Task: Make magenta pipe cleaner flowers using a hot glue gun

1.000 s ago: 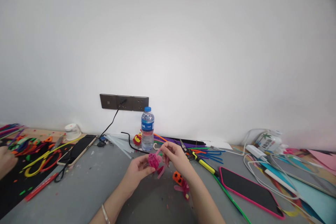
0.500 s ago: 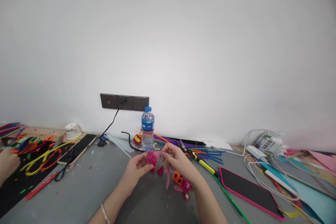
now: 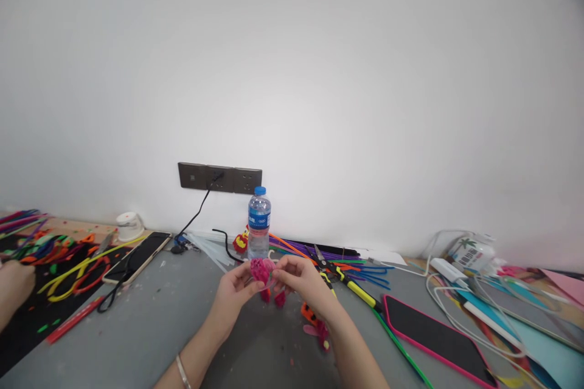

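My left hand [image 3: 235,295] is closed around a dark pink fuzzy pipe-cleaner piece [image 3: 261,268], its thumb pressed on the lower side. Close against it, my right hand [image 3: 296,279] pinches a thin light pink pipe cleaner [image 3: 272,275], which curves along the fuzzy piece; my fingers hide part of it. A small dark pink bit [image 3: 280,299] shows just below my hands. Under my right wrist lies an orange, black-spotted pipe-cleaner shape [image 3: 309,314], beside a dark pink shape [image 3: 323,335].
A water bottle [image 3: 259,225] stands behind my hands. Black-and-yellow scissors [image 3: 351,285], pipe cleaners [image 3: 371,273] and a pink-edged phone [image 3: 435,337] lie to the right. On the left are another phone [image 3: 137,258], a red pen [image 3: 75,319] and another person's hand [image 3: 16,289].
My right hand has come closer to my left. The light pink pipe cleaner that hung below it now curves against the dark pink piece. The view has shifted slightly.
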Tool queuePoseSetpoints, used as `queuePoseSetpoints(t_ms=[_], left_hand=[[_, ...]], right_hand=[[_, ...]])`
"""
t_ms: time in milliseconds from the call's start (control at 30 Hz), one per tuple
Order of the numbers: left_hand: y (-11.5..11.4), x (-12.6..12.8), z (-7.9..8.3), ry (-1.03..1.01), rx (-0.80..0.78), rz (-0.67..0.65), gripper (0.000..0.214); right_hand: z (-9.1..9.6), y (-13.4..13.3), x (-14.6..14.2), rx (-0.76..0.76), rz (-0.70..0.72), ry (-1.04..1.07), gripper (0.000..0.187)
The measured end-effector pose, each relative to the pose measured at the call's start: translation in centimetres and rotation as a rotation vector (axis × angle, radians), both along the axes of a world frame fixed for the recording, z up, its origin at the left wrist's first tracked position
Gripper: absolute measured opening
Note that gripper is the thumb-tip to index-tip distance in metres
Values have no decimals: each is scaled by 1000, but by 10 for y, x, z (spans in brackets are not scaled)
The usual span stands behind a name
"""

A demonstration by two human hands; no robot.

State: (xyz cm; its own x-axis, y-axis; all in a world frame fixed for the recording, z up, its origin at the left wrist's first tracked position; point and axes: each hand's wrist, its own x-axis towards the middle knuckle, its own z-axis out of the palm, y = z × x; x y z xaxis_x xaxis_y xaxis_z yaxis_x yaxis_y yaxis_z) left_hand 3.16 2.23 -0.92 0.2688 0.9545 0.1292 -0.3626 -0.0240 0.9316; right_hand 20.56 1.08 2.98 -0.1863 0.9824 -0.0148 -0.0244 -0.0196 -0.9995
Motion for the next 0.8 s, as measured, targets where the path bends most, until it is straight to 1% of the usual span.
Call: queuePoseSetpoints(t_ms=[133,233,367,567,667,800], left_hand=[[-2,2,2,-39,-32,18,39],[-2,2,3,-55,-37,21,38],[-2,1,1,-53,-18,-5,36],[0,0,-5,-34,32,-18,34],[-1,0,-2,-16,57,-37,33],[-6,0,4,10,101,-85,34]], right_hand=[[-2,3,-3,26,-52,16,37],[-2,3,-3,27,-47,33,35],[-2,2,-3,6,-29,36,34],[-3,2,-2,53,-50,-3,34],[-5,3,-1,81,-59,-14,35],[-9,5,0,80,-37,-8,35]])
